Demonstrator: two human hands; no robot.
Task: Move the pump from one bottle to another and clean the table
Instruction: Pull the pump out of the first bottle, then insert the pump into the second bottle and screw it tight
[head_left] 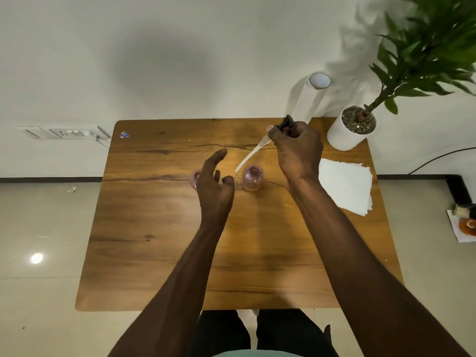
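Two small clear pinkish bottles stand on the wooden table (154,253). The right bottle (253,178) has an open neck. Most of the left bottle (195,177) is hidden behind my left hand (215,184), which hovers open with fingers apart and holds nothing. My right hand (296,148) grips the pump (260,145) by its black head, lifted above the table. The pump's white tube slants down and left, its tip just above and left of the right bottle's mouth.
A stack of white paper napkins (346,185) lies at the right edge. A potted plant in a white pot (347,130) and a white cylinder (313,96) stand at the back right corner. Small items sit on the floor at far right (466,220).
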